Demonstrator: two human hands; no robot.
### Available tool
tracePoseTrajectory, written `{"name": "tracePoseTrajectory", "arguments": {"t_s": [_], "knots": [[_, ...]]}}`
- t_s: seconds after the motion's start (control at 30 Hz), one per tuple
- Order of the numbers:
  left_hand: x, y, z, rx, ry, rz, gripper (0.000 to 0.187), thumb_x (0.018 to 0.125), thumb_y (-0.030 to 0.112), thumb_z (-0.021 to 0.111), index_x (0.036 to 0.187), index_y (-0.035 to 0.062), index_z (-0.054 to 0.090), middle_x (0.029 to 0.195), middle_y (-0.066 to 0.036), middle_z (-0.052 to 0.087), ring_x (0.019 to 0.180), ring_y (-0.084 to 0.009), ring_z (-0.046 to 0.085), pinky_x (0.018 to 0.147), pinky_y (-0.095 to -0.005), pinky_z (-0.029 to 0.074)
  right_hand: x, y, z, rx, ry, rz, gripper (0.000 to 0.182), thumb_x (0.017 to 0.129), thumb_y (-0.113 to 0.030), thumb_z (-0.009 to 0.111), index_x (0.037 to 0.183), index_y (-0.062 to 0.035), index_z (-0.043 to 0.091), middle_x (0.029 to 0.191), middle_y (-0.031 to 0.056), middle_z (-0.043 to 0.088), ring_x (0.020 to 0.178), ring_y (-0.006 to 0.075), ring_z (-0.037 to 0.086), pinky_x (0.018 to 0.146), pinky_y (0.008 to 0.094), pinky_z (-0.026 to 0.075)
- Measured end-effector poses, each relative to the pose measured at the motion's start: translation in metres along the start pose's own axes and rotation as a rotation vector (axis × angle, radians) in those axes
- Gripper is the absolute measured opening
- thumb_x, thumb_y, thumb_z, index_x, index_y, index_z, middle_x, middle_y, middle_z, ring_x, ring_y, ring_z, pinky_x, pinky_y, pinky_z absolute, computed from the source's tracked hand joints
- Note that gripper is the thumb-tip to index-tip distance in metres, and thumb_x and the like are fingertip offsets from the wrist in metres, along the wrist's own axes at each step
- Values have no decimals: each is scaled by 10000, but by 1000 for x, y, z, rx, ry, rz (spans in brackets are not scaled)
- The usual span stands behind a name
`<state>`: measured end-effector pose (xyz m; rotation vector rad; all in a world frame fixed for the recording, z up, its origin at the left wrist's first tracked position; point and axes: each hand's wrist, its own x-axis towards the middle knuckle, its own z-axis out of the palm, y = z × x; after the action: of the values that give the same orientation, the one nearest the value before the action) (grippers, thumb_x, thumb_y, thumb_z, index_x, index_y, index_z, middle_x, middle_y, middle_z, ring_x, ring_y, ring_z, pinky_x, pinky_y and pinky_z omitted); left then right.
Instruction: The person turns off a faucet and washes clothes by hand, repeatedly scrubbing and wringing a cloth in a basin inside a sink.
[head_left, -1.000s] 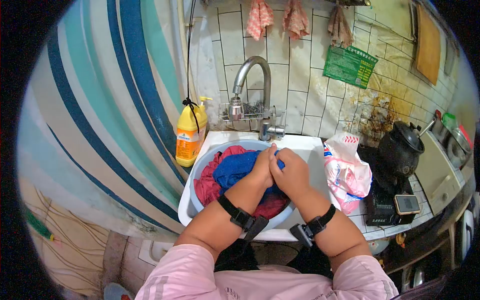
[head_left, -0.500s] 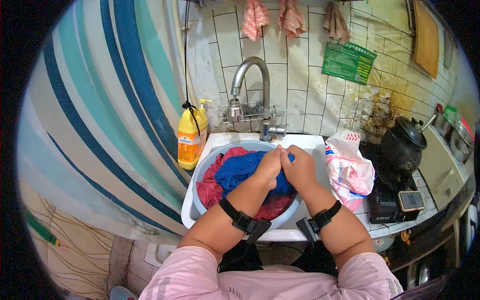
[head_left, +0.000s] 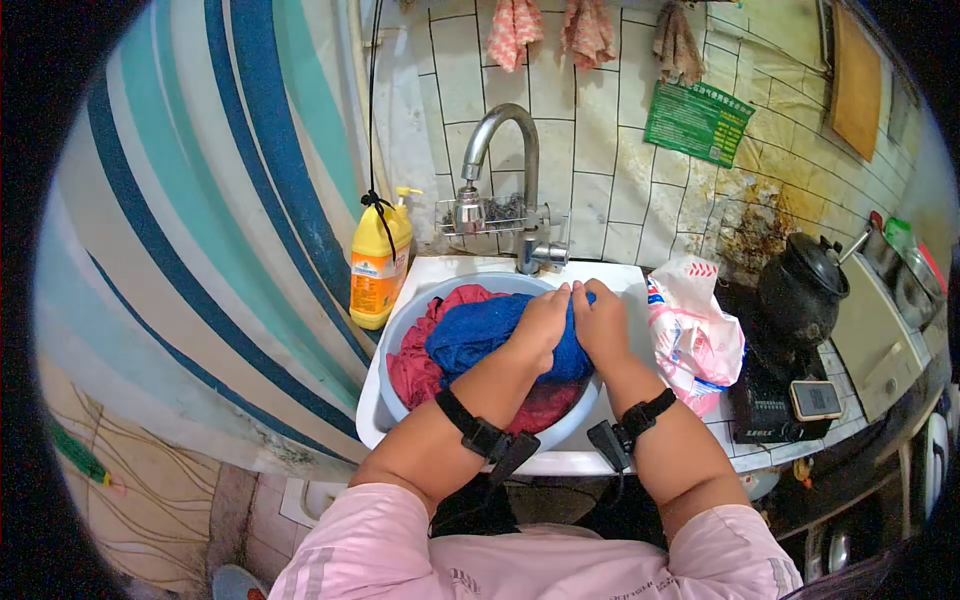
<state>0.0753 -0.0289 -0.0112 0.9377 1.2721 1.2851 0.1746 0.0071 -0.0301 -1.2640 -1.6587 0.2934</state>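
My left hand (head_left: 543, 325) and my right hand (head_left: 600, 322) are side by side at the right of the basin, fingertips close together. Both are closed on a wet-looking blue cloth (head_left: 470, 335), though some of the fingers are hidden. The cloth lies bunched on top of a crumpled red cloth (head_left: 412, 365). Both cloths sit in a round light-blue basin (head_left: 388, 335), which stands in a white sink (head_left: 627, 288). A black strap goes round each forearm.
A chrome faucet (head_left: 530, 180) arches behind the basin. A yellow pump bottle (head_left: 378, 270) hangs by a black cord at the left. On the right are a white-and-pink plastic bag (head_left: 695, 335), a phone (head_left: 816, 400) and a black pot (head_left: 803, 290). A striped curtain (head_left: 190, 220) covers the left side.
My hands have shifted slightly and the fingers of my right hand point more upward, while both stay on the blue cloth. The camera view has moved a little.
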Motion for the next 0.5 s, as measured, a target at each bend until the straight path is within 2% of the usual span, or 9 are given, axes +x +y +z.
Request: {"name": "tracePoseTrajectory", "arguments": {"t_s": [0.17, 0.23, 0.3, 0.33, 0.4, 0.43, 0.5], "knots": [[27, -20, -10, -85, -13, 44, 439, 979, 395, 414, 1170, 30, 566, 1159, -139, 583, 1058, -235, 531, 903, -387, 400, -8, -13, -7, 2, -62, -54, 274, 889, -305, 555, 799, -48, 595, 751, 223, 618, 729, 440, 592, 662, 506, 466], [44, -35, -17, -123, -34, 78, 432, 989, 380, 395, 1137, 18, 581, 1135, -149, 584, 1040, -224, 525, 882, -380, 403, -17, -32, -12, 98, -10, -265, 258, 851, -237, 628, 744, -11, 569, 661, 216, 561, 617, 399, 551, 561, 421, 439], [50, -42, -21, -461, -243, -3, 425, 989, 392, 390, 1105, 29, 580, 1094, -139, 586, 988, -216, 539, 842, -401, 419, -25, -46, -19, 74, 7, -347, 260, 850, -231, 625, 737, -6, 566, 665, 208, 561, 622, 393, 552, 563, 416, 440], [48, -40, -19, -467, -242, -2, 425, 989, 392, 390, 1105, 29, 580, 1094, -139, 586, 988, -216, 539, 842, -401, 419, -26, -49, -20, 60, 31, -419, 262, 850, -226, 623, 730, -1, 563, 669, 201, 561, 626, 388, 552, 564, 411, 441], [36, -33, -15, -136, -122, 90, 432, 977, 421, 408, 1166, 59, 548, 1084, -117, 607, 972, -217, 586, 813, -391, 457, -16, -35, -11, 38, 27, -349, 275, 866, -241, 602, 739, 2, 578, 681, 217, 576, 647, 408, 563, 577, 431, 443], [24, -22, -11, -135, -124, 85, 432, 977, 421, 408, 1166, 59, 548, 1084, -117, 607, 972, -217, 586, 813, -391, 457, -9, -27, -9, -8, 25, -234, 275, 879, -273, 576, 769, -23, 598, 713, 216, 600, 683, 414, 584, 618, 462, 460], [9, -4, -5, -82, -35, -57, 437, 982, 408, 392, 1177, 50, 548, 1102, -122, 605, 951, -227, 595, 799, -395, 462, 2, -13, -5, -70, 22, -42, 289, 894, -311, 550, 801, -43, 607, 744, 242, 619, 727, 434, 604, 664, 510, 472]]}}
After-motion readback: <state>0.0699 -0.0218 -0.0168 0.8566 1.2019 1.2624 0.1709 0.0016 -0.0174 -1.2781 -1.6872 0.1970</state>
